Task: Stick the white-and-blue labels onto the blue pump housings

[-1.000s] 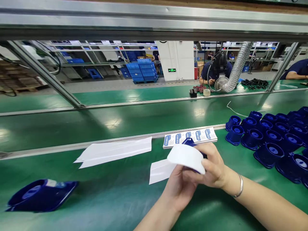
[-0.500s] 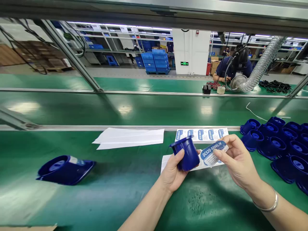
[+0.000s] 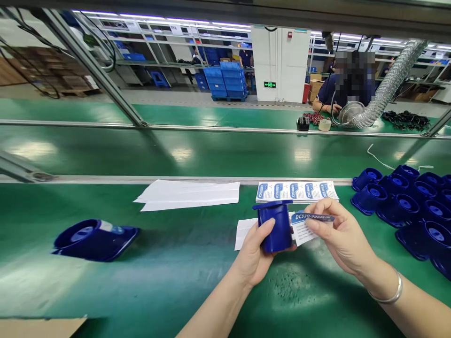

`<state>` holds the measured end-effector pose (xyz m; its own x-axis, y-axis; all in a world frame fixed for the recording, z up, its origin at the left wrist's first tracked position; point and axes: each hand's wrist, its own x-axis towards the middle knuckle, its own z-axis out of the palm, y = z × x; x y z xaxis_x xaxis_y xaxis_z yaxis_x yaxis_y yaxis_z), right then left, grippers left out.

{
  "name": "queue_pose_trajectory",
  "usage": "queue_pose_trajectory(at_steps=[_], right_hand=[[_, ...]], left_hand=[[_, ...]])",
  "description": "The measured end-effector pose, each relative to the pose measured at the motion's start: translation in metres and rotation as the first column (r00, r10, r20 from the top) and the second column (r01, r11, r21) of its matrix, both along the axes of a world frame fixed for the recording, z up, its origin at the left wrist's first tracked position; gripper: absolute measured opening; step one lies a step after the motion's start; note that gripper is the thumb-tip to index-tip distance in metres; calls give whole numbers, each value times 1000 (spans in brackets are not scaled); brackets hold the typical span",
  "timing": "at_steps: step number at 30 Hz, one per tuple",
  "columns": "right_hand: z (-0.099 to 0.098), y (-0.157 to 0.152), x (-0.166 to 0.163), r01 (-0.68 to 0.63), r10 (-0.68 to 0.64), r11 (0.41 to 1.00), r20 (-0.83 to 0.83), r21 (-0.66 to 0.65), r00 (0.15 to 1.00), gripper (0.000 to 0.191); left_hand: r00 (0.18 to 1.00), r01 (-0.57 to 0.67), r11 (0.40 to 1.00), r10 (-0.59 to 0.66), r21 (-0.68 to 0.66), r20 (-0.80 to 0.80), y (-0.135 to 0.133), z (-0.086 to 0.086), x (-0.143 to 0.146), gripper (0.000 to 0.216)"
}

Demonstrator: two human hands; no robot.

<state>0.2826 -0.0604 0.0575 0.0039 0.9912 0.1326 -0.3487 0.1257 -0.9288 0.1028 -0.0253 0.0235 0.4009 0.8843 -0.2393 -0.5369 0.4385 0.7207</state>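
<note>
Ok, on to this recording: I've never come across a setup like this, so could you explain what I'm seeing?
There is no robot here, just a person's two bare hands, filmed by a camera worn on the head, looking forward and down. The left hand holds a blue cup. The right hand holds a printed label close beside it; whether they touch is hard to tell.

On the green surface lie label sheets and white paper. Another cup lies tilted at far left, with more cups grouped at right. Farther back is a co-worker.
</note>
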Motion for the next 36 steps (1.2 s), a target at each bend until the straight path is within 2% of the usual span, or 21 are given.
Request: queue_pose_trajectory(at_steps=[6, 12, 19, 25, 36], right_hand=[[-7, 1, -6, -76, 76, 992, -6, -98, 997, 32], [-18, 3, -8, -104, 108, 975, 11, -198, 994, 34], [-16, 3, -4, -137, 135, 975, -24, -177, 991, 27], [-19, 3, -5, -147, 139, 961, -51, -235, 989, 33], [-21, 5, -8, -106, 102, 963, -28, -250, 994, 31]], left_hand=[[995, -95, 995, 95, -15, -16, -1, -7, 3, 57], [995, -72, 997, 72, 0, -67, -3, 1, 2, 50], [993, -31, 997, 39, 66, -111, -4, 3, -1, 48], [990, -37, 992, 52, 117, -129, -6, 3, 2, 49], [976, -15, 983, 54, 184, -211, -14, 0, 3, 47]])
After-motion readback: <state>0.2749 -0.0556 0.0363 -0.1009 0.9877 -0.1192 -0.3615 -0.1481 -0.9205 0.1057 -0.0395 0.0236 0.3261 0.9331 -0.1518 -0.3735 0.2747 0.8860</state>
